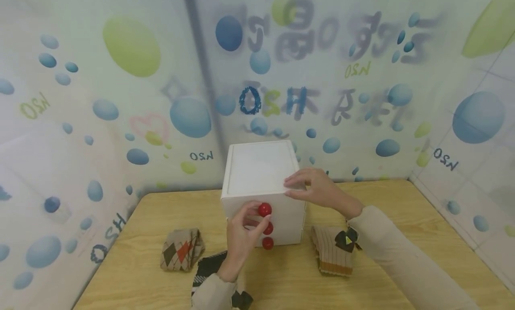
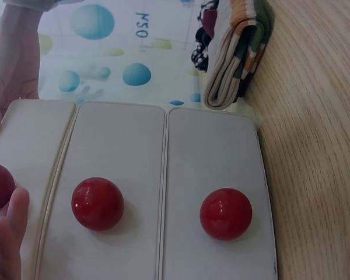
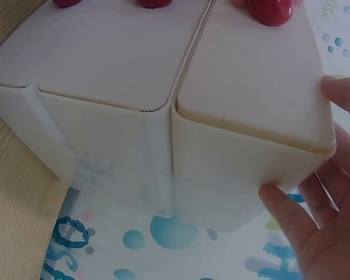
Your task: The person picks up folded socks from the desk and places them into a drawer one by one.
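A small white drawer cabinet (image 1: 259, 169) stands on the table with three stacked fronts, each with a round red knob. My left hand (image 1: 243, 231) pinches the top red knob (image 1: 264, 209) between thumb and fingers. Below it are the middle knob (image 2: 97, 203) and the bottom knob (image 2: 226, 213). At the upper right front corner, my right hand (image 1: 318, 187) rests on the cabinet, its fingers spread and lightly bent. One fingertip touches the side wall (image 3: 221, 163) in the right wrist view. The top drawer front (image 3: 251, 87) sits at the cabinet's edge.
Left of the cabinet lies a folded argyle sock (image 1: 181, 252). A dark patterned sock (image 1: 207, 267) is partly hidden by my left arm. To the right is a ribbed beige sock (image 1: 331, 252) with a dark bow. A printed wall (image 1: 257, 77) rises behind the wooden table (image 1: 153, 211).
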A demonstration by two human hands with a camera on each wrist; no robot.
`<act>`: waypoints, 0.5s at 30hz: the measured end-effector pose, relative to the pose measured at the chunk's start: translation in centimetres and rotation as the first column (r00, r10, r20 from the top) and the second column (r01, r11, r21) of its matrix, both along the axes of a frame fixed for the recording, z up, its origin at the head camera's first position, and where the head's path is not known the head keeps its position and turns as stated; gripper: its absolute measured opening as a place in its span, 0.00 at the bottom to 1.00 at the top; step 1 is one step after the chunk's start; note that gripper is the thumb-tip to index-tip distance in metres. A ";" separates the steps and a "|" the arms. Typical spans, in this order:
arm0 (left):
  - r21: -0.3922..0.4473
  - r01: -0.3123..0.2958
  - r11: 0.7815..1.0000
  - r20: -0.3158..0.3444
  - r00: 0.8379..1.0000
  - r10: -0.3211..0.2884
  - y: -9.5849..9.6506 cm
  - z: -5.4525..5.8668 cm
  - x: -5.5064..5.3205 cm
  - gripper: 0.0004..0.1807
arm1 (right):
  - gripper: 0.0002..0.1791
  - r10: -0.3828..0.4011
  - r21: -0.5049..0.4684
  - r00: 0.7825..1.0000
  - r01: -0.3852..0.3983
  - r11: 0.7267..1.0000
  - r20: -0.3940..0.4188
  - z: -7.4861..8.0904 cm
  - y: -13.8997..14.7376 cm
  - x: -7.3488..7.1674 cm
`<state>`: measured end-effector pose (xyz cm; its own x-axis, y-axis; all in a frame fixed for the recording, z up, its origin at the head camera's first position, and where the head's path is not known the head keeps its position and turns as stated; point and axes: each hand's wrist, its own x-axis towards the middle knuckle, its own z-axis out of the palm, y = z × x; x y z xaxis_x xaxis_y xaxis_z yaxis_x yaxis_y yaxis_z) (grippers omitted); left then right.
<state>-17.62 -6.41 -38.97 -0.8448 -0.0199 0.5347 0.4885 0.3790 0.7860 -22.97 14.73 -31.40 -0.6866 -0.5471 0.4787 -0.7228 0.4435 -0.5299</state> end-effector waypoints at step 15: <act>0.008 0.002 1.000 -0.001 1.000 -0.001 0.1 -0.1 0.3 0.15 | 0.10 0.000 0.022 0.999 -0.001 1.000 0.036 0.3 0.2 -0.1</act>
